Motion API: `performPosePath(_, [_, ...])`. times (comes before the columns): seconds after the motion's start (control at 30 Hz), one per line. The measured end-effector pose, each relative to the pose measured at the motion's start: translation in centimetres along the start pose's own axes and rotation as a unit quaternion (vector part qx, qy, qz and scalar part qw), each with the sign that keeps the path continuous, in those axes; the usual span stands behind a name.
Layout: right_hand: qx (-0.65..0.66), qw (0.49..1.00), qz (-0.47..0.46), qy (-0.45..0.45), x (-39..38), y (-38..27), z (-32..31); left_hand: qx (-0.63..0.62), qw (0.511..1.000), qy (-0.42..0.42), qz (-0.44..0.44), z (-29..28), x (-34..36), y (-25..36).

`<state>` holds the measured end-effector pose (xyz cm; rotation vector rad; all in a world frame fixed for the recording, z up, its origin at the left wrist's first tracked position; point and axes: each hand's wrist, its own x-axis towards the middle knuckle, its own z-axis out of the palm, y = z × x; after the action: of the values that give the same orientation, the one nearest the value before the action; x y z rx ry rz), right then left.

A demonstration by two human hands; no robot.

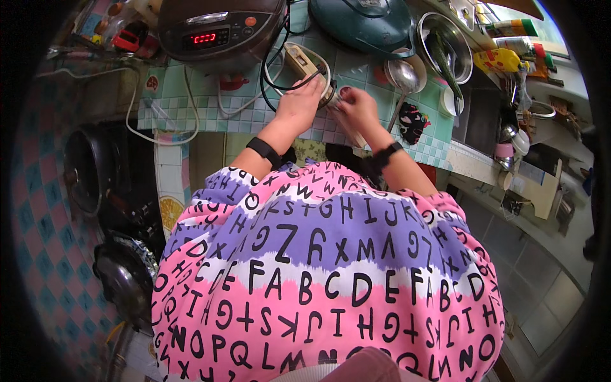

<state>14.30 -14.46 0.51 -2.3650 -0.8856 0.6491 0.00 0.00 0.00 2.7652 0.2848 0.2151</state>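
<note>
On the tiled counter (382, 105), my left hand (300, 107) is closed against the near end of a beige power strip (301, 62), its fingertips partly hidden among the cords. Black and white cables (270, 79) loop around the strip and past that hand. Just to the right, my right hand (358, 109) is closed, thumb and fingers pinched together. Something pale and thin shows by its fingers, too blurred to name. A metal ladle (403, 75) lies beyond the right hand, and a dark patterned cloth (414, 123) is beside that wrist.
A brown rice cooker (213, 35) with a lit display stands at the back left, a dark green lidded appliance (366, 25) at the back centre. To the right are a metal bowl (468, 48) holding a long green vegetable and a yellow packet (496, 60). Dark pots (124, 280) are at lower left.
</note>
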Motion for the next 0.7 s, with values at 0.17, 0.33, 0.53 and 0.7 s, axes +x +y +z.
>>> performPosePath(0.17, [0.039,0.994,-0.081,0.062,-0.1,1.4,0.2,-0.016,1.000,0.026,0.005,0.2,0.5,-0.2])
performPosePath(0.33, [0.045,0.998,0.036,-0.027,-7.9,5.5,-2.3,-0.023,0.999,0.022,-0.001,0.1,-0.6,-0.4])
performPosePath(0.53, [0.015,0.999,-0.048,-0.001,-1.9,2.9,-0.4,-0.030,0.999,-0.008,-0.019,0.1,-0.5,-0.1])
performPosePath(0.7, [0.056,0.993,-0.084,0.056,-0.2,1.3,1.4,-0.016,0.999,-0.018,-0.024,0.2,-0.5,-0.2])
